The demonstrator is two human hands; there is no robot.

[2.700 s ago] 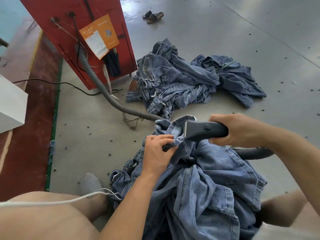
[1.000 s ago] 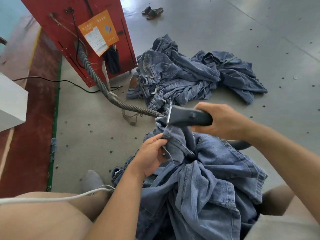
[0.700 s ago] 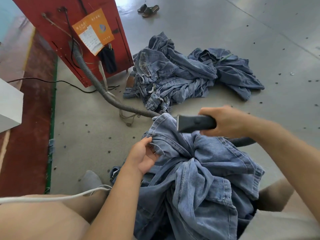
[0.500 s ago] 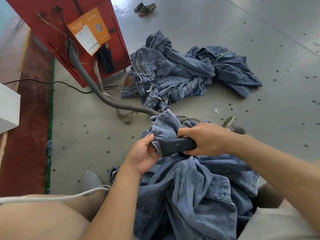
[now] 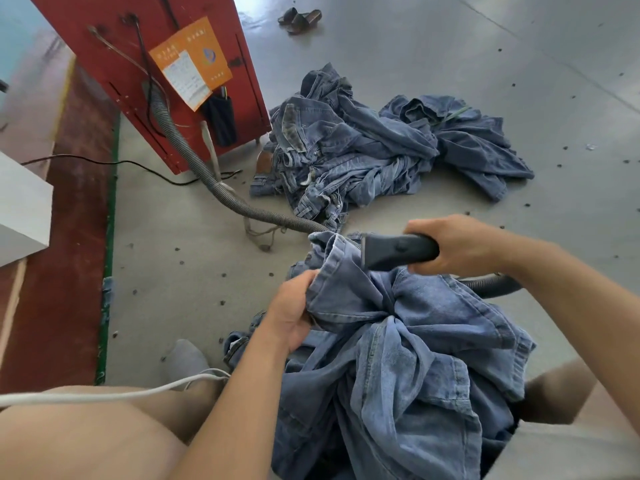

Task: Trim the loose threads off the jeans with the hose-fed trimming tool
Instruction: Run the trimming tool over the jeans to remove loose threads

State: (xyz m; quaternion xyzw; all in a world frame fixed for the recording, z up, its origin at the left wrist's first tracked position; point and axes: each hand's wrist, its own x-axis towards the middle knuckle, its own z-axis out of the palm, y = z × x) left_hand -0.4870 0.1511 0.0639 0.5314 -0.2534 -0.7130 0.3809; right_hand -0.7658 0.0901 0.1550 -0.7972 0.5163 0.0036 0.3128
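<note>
Trimmer head off the hem again, lifted up and right.

My right hand (image 5: 460,244) grips the dark grey hose-fed trimming tool (image 5: 398,251), its head now beside the raised cuff of the crumpled blue denim jeans (image 5: 398,341) on my lap. My left hand (image 5: 294,313) pinches that cuff, as half a second ago. Ribbed grey hose (image 5: 221,188) trails across the floor.

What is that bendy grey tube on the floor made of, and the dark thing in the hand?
The ribbed grey hose looks like flexible plastic: close rings run along it and it curves freely across the floor. The dark grey trimming tool in the right hand seems hard moulded plastic, smooth and matt, though I can't be sure. The blue jeans held by the left hand are faded denim, with visible stitched seams.
</note>
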